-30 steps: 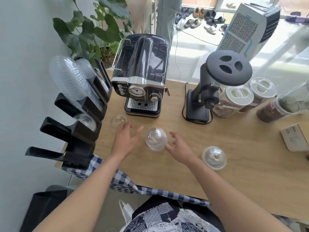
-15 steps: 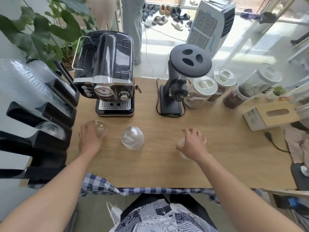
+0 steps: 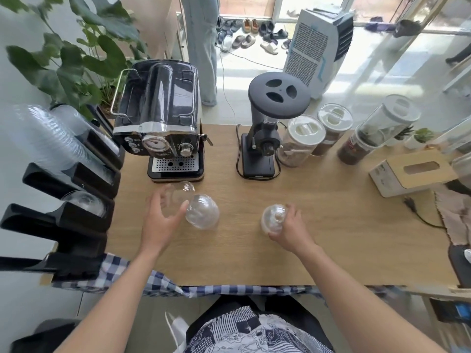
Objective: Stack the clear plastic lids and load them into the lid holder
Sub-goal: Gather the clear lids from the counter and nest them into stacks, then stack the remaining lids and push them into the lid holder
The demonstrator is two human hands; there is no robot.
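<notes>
Head view: a black tiered lid holder (image 3: 84, 217) at the left edge of the wooden table (image 3: 331, 238) carries tall stacks of clear plastic lids (image 3: 46, 138) in its upper slots and a single clear dome lid (image 3: 84, 202) lower down. The left hand (image 3: 160, 217) curls fingers and thumb round a blurred small clear lid (image 3: 183, 191), just beside a nested clump of clear dome lids (image 3: 202, 211) on the table. The right hand (image 3: 288, 225) grips another clear dome lid (image 3: 274, 217), well apart to the right. Behind stand a black espresso machine (image 3: 160, 123), a black grinder (image 3: 267, 128) and white-capped clear jars (image 3: 300, 141) holding brown contents.
</notes>
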